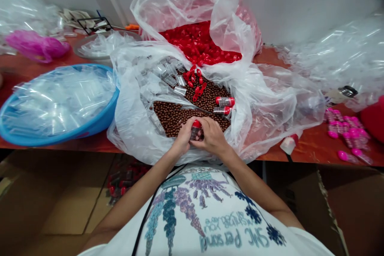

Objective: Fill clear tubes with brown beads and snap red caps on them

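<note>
Over the near edge of a bag of small brown balls point(168, 118), my left hand point(183, 136) and my right hand point(212, 134) meet around a small clear tube with a red cap point(196, 126). Both hands have their fingers closed on it, and the tube looks dark inside. Two similar capped tubes point(224, 102) lie on the balls to the right. Loose red caps point(195, 80) rest on the balls farther back. Open clear tubes point(180, 86) lie at the bag's back left.
A plastic bag of red caps point(201, 42) stands behind. On the left is a blue basin point(60, 140) heaped with clear plastic pieces. Pink-capped tubes point(349, 128) lie on the right of the table point(270, 144). Below the edge are cardboard boxes point(72, 196), one with red-capped tubes beside it.
</note>
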Demonstrator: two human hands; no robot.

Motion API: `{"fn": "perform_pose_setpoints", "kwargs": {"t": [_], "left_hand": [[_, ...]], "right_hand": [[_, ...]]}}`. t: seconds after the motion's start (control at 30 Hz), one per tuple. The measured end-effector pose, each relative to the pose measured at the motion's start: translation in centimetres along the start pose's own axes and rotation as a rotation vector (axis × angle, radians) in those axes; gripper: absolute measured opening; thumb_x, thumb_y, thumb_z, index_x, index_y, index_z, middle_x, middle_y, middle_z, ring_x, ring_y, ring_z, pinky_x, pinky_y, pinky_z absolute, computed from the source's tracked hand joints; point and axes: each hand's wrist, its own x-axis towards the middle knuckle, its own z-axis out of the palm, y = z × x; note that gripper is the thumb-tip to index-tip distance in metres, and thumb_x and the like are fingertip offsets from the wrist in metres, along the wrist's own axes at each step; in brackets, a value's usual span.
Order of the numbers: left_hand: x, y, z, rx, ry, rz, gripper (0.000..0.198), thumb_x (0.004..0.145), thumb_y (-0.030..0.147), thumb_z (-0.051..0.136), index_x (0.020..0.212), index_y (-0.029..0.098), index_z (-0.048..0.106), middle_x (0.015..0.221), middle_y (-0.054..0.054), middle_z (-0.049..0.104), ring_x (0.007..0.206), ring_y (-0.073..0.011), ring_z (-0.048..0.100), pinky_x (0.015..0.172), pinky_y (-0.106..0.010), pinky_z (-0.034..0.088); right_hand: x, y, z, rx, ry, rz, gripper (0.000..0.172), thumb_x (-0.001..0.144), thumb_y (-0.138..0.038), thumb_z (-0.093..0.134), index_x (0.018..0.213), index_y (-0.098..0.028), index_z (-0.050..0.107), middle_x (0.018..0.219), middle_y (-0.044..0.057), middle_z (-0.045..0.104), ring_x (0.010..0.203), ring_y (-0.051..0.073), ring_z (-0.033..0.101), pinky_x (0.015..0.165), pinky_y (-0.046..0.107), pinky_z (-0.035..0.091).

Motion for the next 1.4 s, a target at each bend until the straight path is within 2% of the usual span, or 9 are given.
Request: {"fn": "perform_pose_setpoints", "kwargs": {"t": [0.27, 0.47, 0.57, 0.63, 0.73, 0.87, 1.0, 1.2, 1.4], "left_hand": [[-0.6, -0.6, -0.3, 0.037, -0.06, 0.034, 0.047, 0.08, 0.048, 0.048, 0.115, 0.018, 0.056, 0.05, 0.004, 0.05, 0.039, -0.0092, 0.044, 0.04, -0.019, 0.035], [0.9, 0.9, -0.5, 0.285, -0.16, 0.081, 0.047, 0.082, 0.051, 0.043, 0.118, 0.021, 0.053, 0.064, 0.0, 0.059, 0.052, -0.014, 0.056, 0.05, -0.025, 0.046], [3.6, 2.6, 0.9, 0.427, -0.209, 0.21, 0.049, 0.084, 0.056, 0.037, 0.114, 0.02, 0.054, 0.075, -0.003, 0.06, 0.058, -0.0137, 0.057, 0.054, -0.026, 0.047], [5.8, 3.5, 2.3, 0.64, -0.204, 0.347, 0.054, 0.083, 0.06, 0.037, 0.113, 0.018, 0.054, 0.084, -0.005, 0.06, 0.065, -0.0155, 0.058, 0.058, -0.028, 0.047], [8.6, 4.1, 4.9, 1.097, -0.249, 0.626, 0.075, 0.066, 0.059, 0.065, 0.126, 0.018, 0.047, 0.109, -0.011, 0.055, 0.095, -0.0252, 0.057, 0.078, -0.033, 0.045], [10.6, 4.4, 8.2, 1.632, -0.394, 0.738, 0.108, 0.05, 0.048, 0.08, 0.141, 0.023, 0.029, 0.121, -0.015, 0.047, 0.107, -0.0337, 0.051, 0.082, -0.036, 0.041], [12.0, 5.5, 9.9, 1.844, -0.435, 0.769, 0.102, 0.047, 0.039, 0.082, 0.137, 0.019, 0.037, 0.118, -0.017, 0.049, 0.106, -0.0356, 0.048, 0.081, -0.036, 0.039], [13.9, 6.6, 9.8, 1.806, -0.651, 0.741, 0.074, 0.046, 0.035, 0.079, 0.114, 0.021, 0.054, 0.107, -0.009, 0.057, 0.098, -0.0288, 0.052, 0.078, -0.031, 0.038], [12.4, 5.8, 8.5, 1.725, -0.577, 0.799, 0.052, 0.056, 0.033, 0.07, 0.105, 0.024, 0.055, 0.095, -0.004, 0.062, 0.088, -0.0244, 0.056, 0.069, -0.027, 0.036]], "right_hand": [[-0.4, 1.0, 0.3, 0.024, -0.037, -0.131, 0.065, 0.075, -0.054, 0.058, 0.121, -0.01, 0.049, 0.115, 0.017, 0.057, 0.109, 0.029, 0.051, 0.092, 0.042, 0.037], [-1.3, 2.3, -0.7, 0.058, -0.084, -0.086, 0.082, 0.074, -0.055, 0.062, 0.139, -0.014, 0.031, 0.135, 0.017, 0.044, 0.124, 0.028, 0.041, 0.1, 0.043, 0.036], [-1.3, 3.7, -2.1, 0.1, 0.028, 0.043, 0.059, 0.084, -0.043, 0.056, 0.134, -0.017, 0.039, 0.131, 0.015, 0.047, 0.123, 0.024, 0.043, 0.102, 0.04, 0.038], [-1.0, 5.1, -3.2, 0.132, 0.166, 0.191, 0.037, 0.09, -0.03, 0.046, 0.126, -0.02, 0.047, 0.121, 0.012, 0.052, 0.117, 0.021, 0.048, 0.101, 0.038, 0.04], [-0.5, 7.9, -4.5, 0.125, 0.307, 0.369, 0.035, 0.09, -0.019, 0.037, 0.122, -0.018, 0.05, 0.118, 0.012, 0.055, 0.114, 0.02, 0.05, 0.098, 0.039, 0.042], [0.2, 10.9, -5.3, 0.135, 0.196, 0.539, 0.039, 0.084, -0.013, 0.039, 0.122, -0.016, 0.05, 0.112, 0.012, 0.062, 0.103, 0.021, 0.058, 0.09, 0.037, 0.047], [0.2, 11.9, -5.3, 0.096, 0.114, 0.513, 0.047, 0.08, -0.013, 0.044, 0.127, -0.018, 0.047, 0.116, 0.01, 0.061, 0.105, 0.021, 0.058, 0.092, 0.037, 0.045], [0.3, 12.5, -5.1, 0.0, -0.03, 0.417, 0.081, 0.071, -0.021, 0.061, 0.143, -0.017, 0.023, 0.14, 0.012, 0.041, 0.122, 0.027, 0.045, 0.098, 0.04, 0.041], [1.2, 12.4, -5.3, -0.18, -0.146, 0.443, 0.091, 0.073, -0.026, 0.06, 0.147, -0.017, 0.008, 0.127, 0.015, 0.05, 0.104, 0.028, 0.056, 0.078, 0.035, 0.048]]}}
